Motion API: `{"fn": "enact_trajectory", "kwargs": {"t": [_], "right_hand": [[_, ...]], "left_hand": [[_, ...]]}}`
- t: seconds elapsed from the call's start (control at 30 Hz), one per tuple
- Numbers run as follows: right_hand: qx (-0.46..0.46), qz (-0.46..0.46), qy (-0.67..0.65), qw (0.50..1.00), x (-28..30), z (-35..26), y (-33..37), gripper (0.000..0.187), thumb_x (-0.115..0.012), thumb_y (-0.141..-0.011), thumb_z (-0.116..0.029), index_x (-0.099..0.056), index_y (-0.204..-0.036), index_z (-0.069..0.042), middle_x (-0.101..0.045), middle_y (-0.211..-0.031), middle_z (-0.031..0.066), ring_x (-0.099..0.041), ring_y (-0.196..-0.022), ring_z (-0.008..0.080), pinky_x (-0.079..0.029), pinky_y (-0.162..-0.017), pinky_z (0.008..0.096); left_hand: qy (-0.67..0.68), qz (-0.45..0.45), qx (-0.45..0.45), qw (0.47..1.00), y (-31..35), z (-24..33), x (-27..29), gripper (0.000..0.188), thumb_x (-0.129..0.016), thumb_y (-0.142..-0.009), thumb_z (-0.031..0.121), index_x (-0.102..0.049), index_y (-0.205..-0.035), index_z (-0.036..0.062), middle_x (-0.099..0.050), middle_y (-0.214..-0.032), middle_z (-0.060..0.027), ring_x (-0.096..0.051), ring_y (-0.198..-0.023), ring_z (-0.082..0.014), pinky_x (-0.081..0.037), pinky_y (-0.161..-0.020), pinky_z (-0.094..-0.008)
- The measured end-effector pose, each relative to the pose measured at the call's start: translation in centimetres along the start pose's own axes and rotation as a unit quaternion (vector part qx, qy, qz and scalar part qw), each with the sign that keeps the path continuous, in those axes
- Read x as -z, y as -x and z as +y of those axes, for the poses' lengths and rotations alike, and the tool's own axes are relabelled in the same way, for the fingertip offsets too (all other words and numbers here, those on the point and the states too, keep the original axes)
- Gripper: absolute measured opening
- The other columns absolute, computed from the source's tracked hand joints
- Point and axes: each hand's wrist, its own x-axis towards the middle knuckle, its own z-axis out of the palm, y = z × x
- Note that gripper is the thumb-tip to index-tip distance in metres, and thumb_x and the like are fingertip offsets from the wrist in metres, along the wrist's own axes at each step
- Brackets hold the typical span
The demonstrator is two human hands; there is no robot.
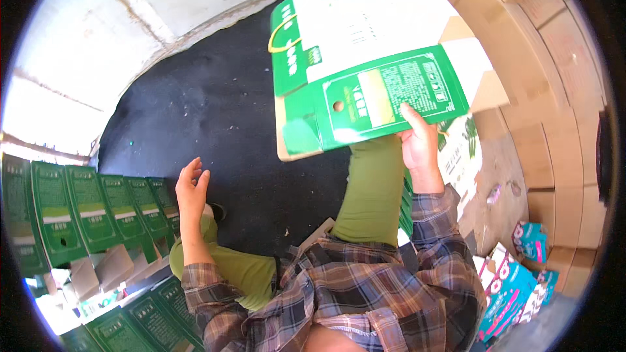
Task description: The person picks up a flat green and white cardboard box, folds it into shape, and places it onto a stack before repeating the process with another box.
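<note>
A flattened green and white carton [365, 32] with a yellow cord handle fills the upper right of the head view. My right hand [418, 142] grips its near green edge, thumb on top and fingers underneath, mostly hidden. It is held above my right knee, tilted. My left hand [192, 189] hovers over my left leg, fingers loosely curled but apart, with nothing in it. Nearest to that hand stands a row of green cartons [117, 205], their bottom flaps hanging loose.
More green cartons [140, 316] stand at the lower left. Brown cardboard boxes [567, 72] are stacked along the right. Teal and white packages [505, 293] lie at the lower right, and another white printed sheet [460, 156] lies beside my right arm. Black matting [222, 98] covers the floor.
</note>
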Motion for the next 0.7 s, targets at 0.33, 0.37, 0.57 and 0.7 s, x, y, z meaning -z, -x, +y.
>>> {"fn": "enact_trajectory", "kwargs": {"t": [0.33,0.37,0.57,0.7], "right_hand": [[-0.072,-0.227,0.063,0.969,-4.7,6.5,-2.6,0.028,-0.061,-0.089,-0.011,-0.061,-0.114,0.002,-0.065,-0.11,0.0062,-0.059,-0.097,0.014,-0.044,-0.088,0.0295],[-0.084,-0.245,0.067,0.963,-5.3,6.2,-2.4,0.026,-0.06,-0.089,-0.01,-0.062,-0.113,0.002,-0.066,-0.109,0.0065,-0.061,-0.096,0.0142,-0.045,-0.088,0.03],[-0.122,-0.35,0.075,0.926,-5.7,6.8,-3.7,0.024,-0.062,-0.09,-0.011,-0.064,-0.109,0.002,-0.067,-0.107,0.0069,-0.061,-0.095,0.0151,-0.046,-0.087,0.0306],[-0.058,-0.33,0.102,0.937,-6.3,7.4,-4.4,0.028,-0.062,-0.09,-0.012,-0.06,-0.114,0.002,-0.065,-0.11,0.0075,-0.06,-0.096,0.0152,-0.045,-0.087,0.0296]], "left_hand": [[0.19,0.231,0.094,0.949,-1.1,-2.6,7.3,0.043,-0.061,-0.09,0.013,-0.052,-0.129,-0.0009,-0.056,-0.126,-0.014,-0.053,-0.116,-0.0206,-0.041,-0.099,-0.0315],[0.215,0.271,0.098,0.933,-0.9,-3.0,8.4,0.044,-0.061,-0.091,0.015,-0.05,-0.131,-0.0003,-0.055,-0.127,-0.0137,-0.053,-0.117,-0.0205,-0.04,-0.1,-0.0316],[0.345,0.323,0.147,0.869,0.3,-3.3,11.3,0.048,-0.059,-0.093,0.021,-0.047,-0.133,-0.0004,-0.057,-0.123,-0.01,-0.055,-0.11,-0.0179,-0.039,-0.097,-0.028],[0.425,0.273,0.03,0.862,0.3,-4.7,10.7,0.032,-0.061,-0.092,0.017,-0.057,-0.118,-0.0003,-0.063,-0.105,-0.0032,-0.055,-0.095,-0.0111,-0.042,-0.083,-0.0266]]}}
